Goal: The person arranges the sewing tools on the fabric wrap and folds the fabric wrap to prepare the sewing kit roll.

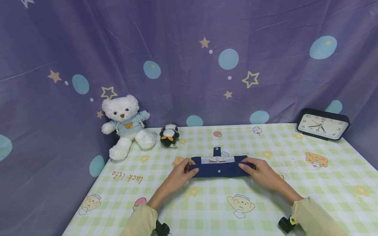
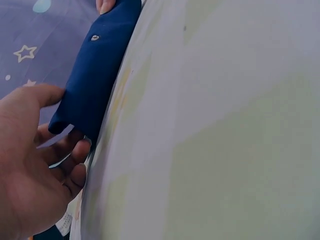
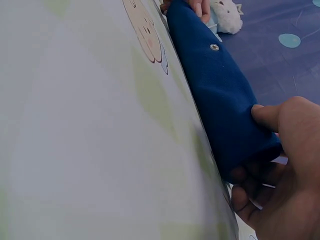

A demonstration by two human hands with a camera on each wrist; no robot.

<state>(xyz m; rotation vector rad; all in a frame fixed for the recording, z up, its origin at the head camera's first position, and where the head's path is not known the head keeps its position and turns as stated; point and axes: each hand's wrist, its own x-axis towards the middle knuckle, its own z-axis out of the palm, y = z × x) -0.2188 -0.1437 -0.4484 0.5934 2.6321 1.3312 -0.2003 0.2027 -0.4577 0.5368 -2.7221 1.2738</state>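
A dark blue cloth case [image 1: 206, 171] with its near part folded up lies across the middle of the table. A metal snap stud shows on the folded part, and a short strap [image 1: 217, 151] with another snap sticks out from the far edge. Behind the fold, a pale inner panel [image 1: 228, 159] carries small reddish marks. My left hand [image 1: 180, 173] pinches the case's left end, thumb on the near face and fingers curled behind and under. At the other end my right hand [image 1: 262, 170] grips the same way. Both wrist views show the fold as a hollow, rounded tube.
A white teddy bear [image 1: 127, 127] in a blue top sits at the back left, beside a small penguin toy [image 1: 169, 135]. A black-framed clock [image 1: 323, 124] stands at the back right. A purple curtain [image 1: 183, 91] hangs behind the checked tablecloth [image 1: 206, 206].
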